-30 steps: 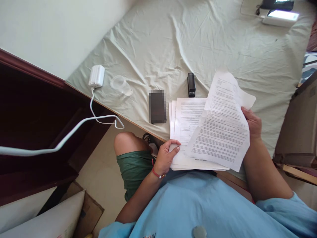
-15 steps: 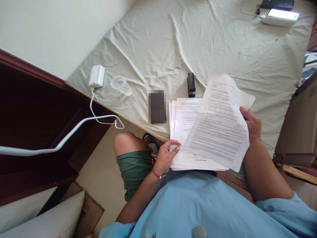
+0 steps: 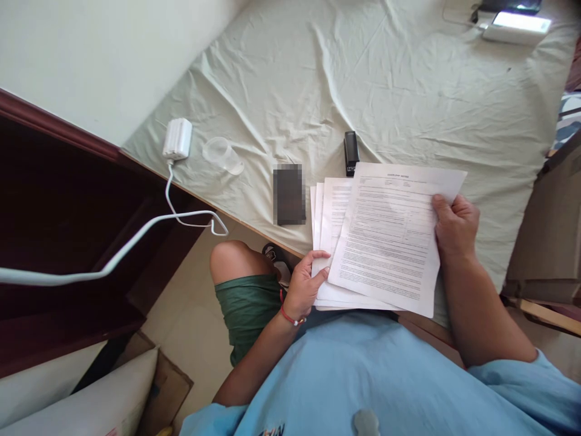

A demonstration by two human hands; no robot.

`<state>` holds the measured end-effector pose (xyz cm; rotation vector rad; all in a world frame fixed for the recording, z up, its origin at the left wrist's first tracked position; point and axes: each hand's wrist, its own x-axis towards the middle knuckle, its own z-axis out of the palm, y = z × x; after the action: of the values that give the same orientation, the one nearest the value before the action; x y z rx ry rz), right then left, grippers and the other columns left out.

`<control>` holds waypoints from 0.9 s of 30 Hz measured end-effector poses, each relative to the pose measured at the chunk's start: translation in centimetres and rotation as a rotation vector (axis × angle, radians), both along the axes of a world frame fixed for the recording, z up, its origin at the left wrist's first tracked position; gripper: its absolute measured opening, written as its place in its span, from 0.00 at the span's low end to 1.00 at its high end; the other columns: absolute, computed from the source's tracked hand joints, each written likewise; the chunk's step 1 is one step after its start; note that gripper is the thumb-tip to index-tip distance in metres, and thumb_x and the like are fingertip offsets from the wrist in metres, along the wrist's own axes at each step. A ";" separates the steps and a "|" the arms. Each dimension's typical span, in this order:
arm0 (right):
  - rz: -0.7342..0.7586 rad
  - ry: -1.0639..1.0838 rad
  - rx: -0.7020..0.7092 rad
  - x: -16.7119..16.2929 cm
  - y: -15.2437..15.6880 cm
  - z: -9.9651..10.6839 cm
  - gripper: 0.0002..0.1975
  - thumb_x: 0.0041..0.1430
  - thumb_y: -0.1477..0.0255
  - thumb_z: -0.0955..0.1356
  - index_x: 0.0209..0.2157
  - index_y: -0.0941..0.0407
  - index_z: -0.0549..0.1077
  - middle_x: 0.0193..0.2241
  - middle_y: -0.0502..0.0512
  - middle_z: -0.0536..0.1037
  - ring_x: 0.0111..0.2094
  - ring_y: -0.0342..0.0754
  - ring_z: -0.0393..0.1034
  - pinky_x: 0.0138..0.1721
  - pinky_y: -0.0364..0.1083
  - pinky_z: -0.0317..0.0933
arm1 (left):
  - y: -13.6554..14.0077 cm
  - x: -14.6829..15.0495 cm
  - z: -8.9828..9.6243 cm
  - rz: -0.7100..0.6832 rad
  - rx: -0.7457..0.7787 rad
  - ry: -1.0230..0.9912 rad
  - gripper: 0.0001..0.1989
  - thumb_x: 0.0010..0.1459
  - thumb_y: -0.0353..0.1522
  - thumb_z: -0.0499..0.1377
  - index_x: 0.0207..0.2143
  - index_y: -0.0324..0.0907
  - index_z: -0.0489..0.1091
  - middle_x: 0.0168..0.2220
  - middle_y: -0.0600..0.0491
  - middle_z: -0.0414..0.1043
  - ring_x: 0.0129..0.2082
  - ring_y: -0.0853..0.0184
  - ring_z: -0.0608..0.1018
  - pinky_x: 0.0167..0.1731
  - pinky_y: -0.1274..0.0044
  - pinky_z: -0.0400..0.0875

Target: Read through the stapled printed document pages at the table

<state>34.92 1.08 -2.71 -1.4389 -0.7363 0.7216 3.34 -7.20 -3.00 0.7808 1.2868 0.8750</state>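
Observation:
My right hand (image 3: 456,227) grips a printed sheet (image 3: 385,236) by its right edge, thumb on top. That sheet lies fairly flat over a fanned stack of printed papers (image 3: 334,197), covering most of it. At the stack's lower left, my left hand (image 3: 305,284) is closed on the papers' edge, with finger and thumb over the top page. Just beyond the papers stands a black stapler (image 3: 351,151), its near end close to the held sheet's top edge. Left of the stack is a dark, blurred rectangular object (image 3: 289,195).
A clear plastic cup (image 3: 222,155) lies on its side on the pale tablecloth (image 3: 272,79). Near the table's left edge is a white power adapter (image 3: 177,138) with a white cable (image 3: 136,242). A white device with a lit top (image 3: 517,29) sits at the far right.
The sheet in my right hand has come down from a raised, curled position and now lies flatter, a different printed face showing with its heading at the top. My left hand has stayed put.

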 end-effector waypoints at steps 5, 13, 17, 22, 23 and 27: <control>0.057 -0.124 -0.053 0.8 -0.2 -1.2 0.14 0.59 0.62 0.74 0.41 0.58 0.82 0.32 0.51 0.84 0.28 0.42 0.71 0.30 0.43 0.63 | 0.0 0.1 0.0 -0.006 0.007 -0.022 0.21 0.52 0.36 0.71 0.48 0.43 0.74 0.45 0.50 0.80 0.44 0.62 0.79 0.45 0.75 0.72; 0.124 -0.116 -0.080 0.2 -0.2 -0.7 0.12 0.61 0.63 0.73 0.40 0.58 0.82 0.31 0.51 0.83 0.28 0.44 0.71 0.30 0.44 0.63 | 0.0 0.1 -0.2 -0.001 -0.005 -0.005 0.21 0.52 0.37 0.72 0.47 0.43 0.74 0.42 0.52 0.79 0.41 0.64 0.78 0.43 0.76 0.72; 0.121 -0.136 -0.071 0.3 -0.2 -0.9 0.10 0.61 0.62 0.73 0.39 0.54 0.82 0.31 0.50 0.83 0.29 0.46 0.72 0.31 0.45 0.65 | 0.1 0.1 0.0 0.002 -0.002 0.003 0.20 0.51 0.37 0.72 0.46 0.43 0.74 0.41 0.53 0.79 0.41 0.64 0.78 0.42 0.76 0.71; 0.121 -0.167 -0.073 0.6 -0.2 -1.4 0.10 0.62 0.60 0.73 0.39 0.51 0.82 0.30 0.48 0.82 0.28 0.46 0.72 0.28 0.44 0.64 | 0.1 0.3 0.3 0.015 0.008 0.001 0.20 0.51 0.35 0.72 0.46 0.43 0.75 0.41 0.53 0.80 0.41 0.64 0.79 0.43 0.76 0.72; 0.122 -0.173 -0.077 0.6 -0.2 -1.4 0.10 0.62 0.60 0.73 0.39 0.51 0.82 0.30 0.48 0.83 0.28 0.46 0.72 0.28 0.44 0.64 | 0.1 0.3 0.3 0.017 0.008 0.001 0.20 0.51 0.35 0.72 0.46 0.43 0.74 0.42 0.53 0.80 0.41 0.64 0.79 0.43 0.76 0.72; 0.119 -0.179 -0.084 0.4 -0.3 -1.0 0.10 0.63 0.62 0.72 0.40 0.52 0.84 0.31 0.49 0.83 0.29 0.46 0.72 0.30 0.44 0.65 | 0.0 0.4 0.3 0.022 0.011 0.002 0.20 0.52 0.35 0.72 0.47 0.43 0.74 0.42 0.53 0.80 0.42 0.64 0.79 0.44 0.76 0.72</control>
<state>35.30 0.82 -3.71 -1.5604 -0.9459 0.7284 3.71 -7.16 -2.66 0.7776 1.2956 0.8993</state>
